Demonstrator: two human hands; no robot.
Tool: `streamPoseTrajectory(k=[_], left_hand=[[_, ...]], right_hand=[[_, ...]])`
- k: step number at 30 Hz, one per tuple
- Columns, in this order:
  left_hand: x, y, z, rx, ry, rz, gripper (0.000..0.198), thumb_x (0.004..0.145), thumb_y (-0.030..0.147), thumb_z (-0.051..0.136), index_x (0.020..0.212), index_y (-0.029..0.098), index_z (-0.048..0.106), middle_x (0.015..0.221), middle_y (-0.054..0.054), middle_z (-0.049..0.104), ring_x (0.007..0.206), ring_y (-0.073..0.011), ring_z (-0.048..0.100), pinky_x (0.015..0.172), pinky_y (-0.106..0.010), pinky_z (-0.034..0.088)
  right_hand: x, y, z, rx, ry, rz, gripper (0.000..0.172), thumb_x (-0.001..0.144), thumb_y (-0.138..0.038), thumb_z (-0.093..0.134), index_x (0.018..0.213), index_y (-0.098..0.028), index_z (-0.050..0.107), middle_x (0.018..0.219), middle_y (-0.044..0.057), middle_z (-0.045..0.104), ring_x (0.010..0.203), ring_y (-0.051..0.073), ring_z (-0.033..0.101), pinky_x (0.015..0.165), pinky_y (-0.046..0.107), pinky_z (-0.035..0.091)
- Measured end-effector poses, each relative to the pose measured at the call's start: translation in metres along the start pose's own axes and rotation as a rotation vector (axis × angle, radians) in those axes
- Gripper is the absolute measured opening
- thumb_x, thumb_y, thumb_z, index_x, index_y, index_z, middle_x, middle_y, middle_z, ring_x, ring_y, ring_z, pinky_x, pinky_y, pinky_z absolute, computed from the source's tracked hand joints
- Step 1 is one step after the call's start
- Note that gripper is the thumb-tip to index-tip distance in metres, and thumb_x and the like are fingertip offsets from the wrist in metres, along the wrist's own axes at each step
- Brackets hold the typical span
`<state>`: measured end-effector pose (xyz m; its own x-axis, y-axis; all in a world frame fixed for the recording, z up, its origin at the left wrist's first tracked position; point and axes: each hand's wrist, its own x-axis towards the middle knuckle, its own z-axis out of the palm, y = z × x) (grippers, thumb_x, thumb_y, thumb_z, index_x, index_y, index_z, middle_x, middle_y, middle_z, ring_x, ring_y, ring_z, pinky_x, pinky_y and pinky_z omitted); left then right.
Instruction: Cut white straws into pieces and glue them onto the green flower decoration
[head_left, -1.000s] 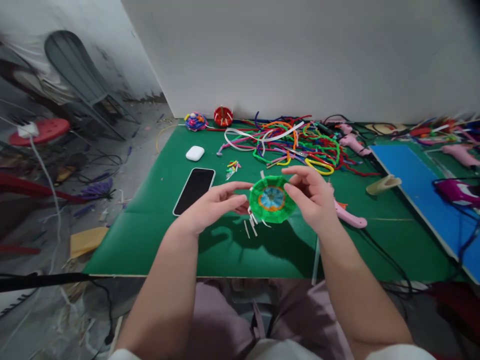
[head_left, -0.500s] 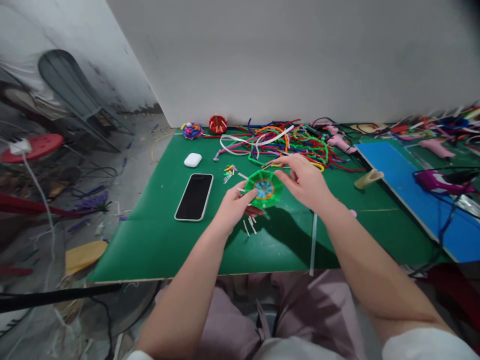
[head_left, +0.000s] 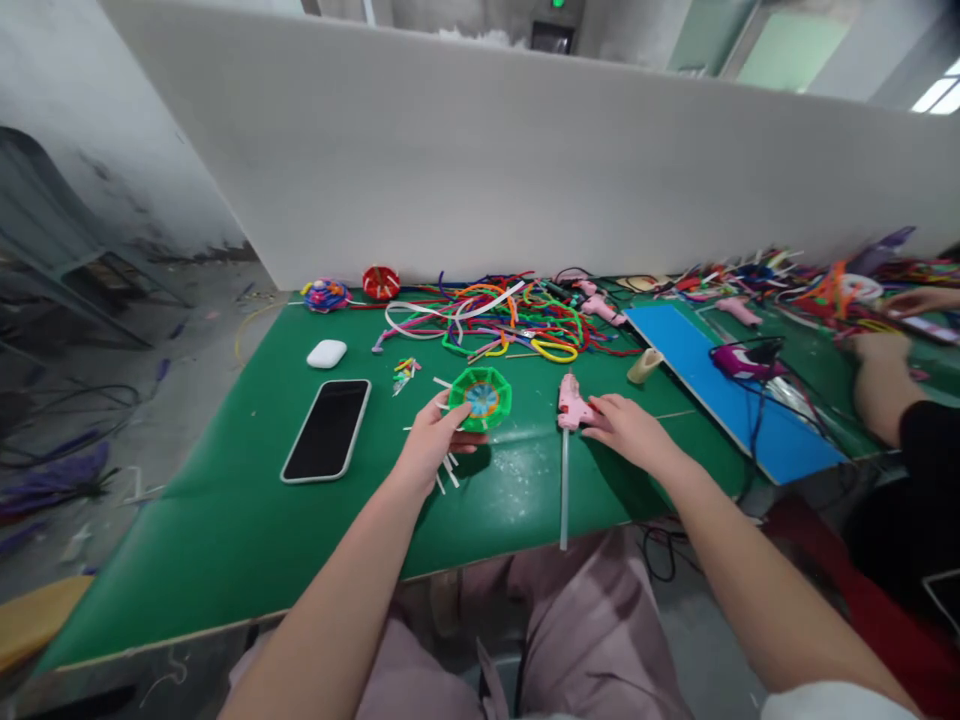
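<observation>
While the left hand (head_left: 429, 438) had the green disc (head_left: 484, 398) pinched, thumb on top and fingers underneath, the right hand (head_left: 628, 428) had its fingers at the handle of the pink glue gun (head_left: 571, 402); couldn't tell if they'd closed round it. The disc was up over the middle of the bench (head_left: 225, 510), and the gun's clear stick (head_left: 565, 490) ran to the front edge. White strips (head_left: 450, 470) lay just by the left hand, the phone (head_left: 328, 430) nearer the left edge, and tangled cords (head_left: 517, 320) along the back edge.
</observation>
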<state>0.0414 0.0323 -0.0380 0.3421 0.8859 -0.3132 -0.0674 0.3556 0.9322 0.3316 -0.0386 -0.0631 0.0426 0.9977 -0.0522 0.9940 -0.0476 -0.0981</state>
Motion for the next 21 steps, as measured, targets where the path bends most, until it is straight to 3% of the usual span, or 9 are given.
streamPoseTrajectory(k=[5,10,12,14,16,18,21], left_hand=[[-0.004,0.001,-0.003,0.04,0.023,0.023,0.043,0.074,0.034,0.064,0.112,0.022,0.048,0.083,-0.001,0.069,0.059,-0.0129,0.067,0.05,-0.018,0.049],[-0.005,0.005,-0.011,0.048,0.069,0.037,0.044,0.071,0.036,0.066,0.108,0.02,0.051,0.081,-0.001,0.069,0.058,-0.0149,0.067,0.05,-0.021,0.05],[-0.007,0.006,-0.012,0.067,0.08,0.043,0.045,0.07,0.037,0.066,0.108,0.02,0.051,0.083,-0.002,0.069,0.057,-0.0157,0.067,0.048,-0.021,0.049],[-0.008,0.007,-0.012,0.099,0.087,0.055,0.043,0.07,0.038,0.065,0.107,0.02,0.051,0.084,-0.002,0.069,0.057,-0.0168,0.068,0.047,-0.021,0.048],[-0.009,0.006,-0.012,0.141,0.088,0.071,0.039,0.073,0.038,0.062,0.105,0.02,0.051,0.08,-0.001,0.068,0.056,-0.0169,0.067,0.046,-0.02,0.047],[-0.009,0.003,-0.012,0.19,0.081,0.091,0.036,0.075,0.039,0.06,0.103,0.019,0.051,0.075,0.0,0.066,0.055,-0.0166,0.066,0.045,-0.021,0.046],[-0.008,-0.002,-0.013,0.249,0.104,0.128,0.035,0.077,0.037,0.057,0.106,0.02,0.051,0.072,0.002,0.064,0.055,-0.0163,0.065,0.047,-0.023,0.048]], right_hand=[[0.01,-0.01,-0.001,0.039,0.031,0.072,0.027,0.083,-0.032,0.054,0.103,-0.015,0.06,0.106,0.017,0.059,0.104,0.031,0.054,0.084,0.04,0.044],[-0.001,-0.011,-0.018,0.238,-0.004,0.036,0.032,0.087,-0.039,0.048,0.109,-0.017,0.056,0.103,0.01,0.061,0.09,0.021,0.06,0.075,0.031,0.047],[-0.006,-0.016,-0.027,0.437,-0.047,-0.033,0.036,0.091,-0.044,0.036,0.112,-0.021,0.053,0.094,0.005,0.063,0.077,0.014,0.061,0.066,0.026,0.047],[-0.011,-0.025,-0.033,0.986,-0.045,-0.061,0.04,0.089,-0.049,0.036,0.108,-0.019,0.053,0.087,0.004,0.062,0.058,0.011,0.055,0.054,0.025,0.044],[-0.015,-0.037,-0.032,1.361,0.012,-0.082,0.04,0.08,-0.053,0.049,0.099,-0.019,0.055,0.075,0.001,0.059,0.046,0.008,0.045,0.043,0.023,0.035],[-0.018,-0.053,-0.022,1.488,0.044,-0.104,0.035,0.072,-0.05,0.062,0.087,-0.02,0.057,0.051,-0.006,0.047,0.038,0.006,0.035,0.038,0.02,0.027],[-0.02,-0.078,0.006,1.483,0.229,-0.076,0.029,0.064,-0.041,0.07,0.08,-0.02,0.059,0.055,-0.005,0.051,0.039,0.007,0.04,0.037,0.021,0.033]])
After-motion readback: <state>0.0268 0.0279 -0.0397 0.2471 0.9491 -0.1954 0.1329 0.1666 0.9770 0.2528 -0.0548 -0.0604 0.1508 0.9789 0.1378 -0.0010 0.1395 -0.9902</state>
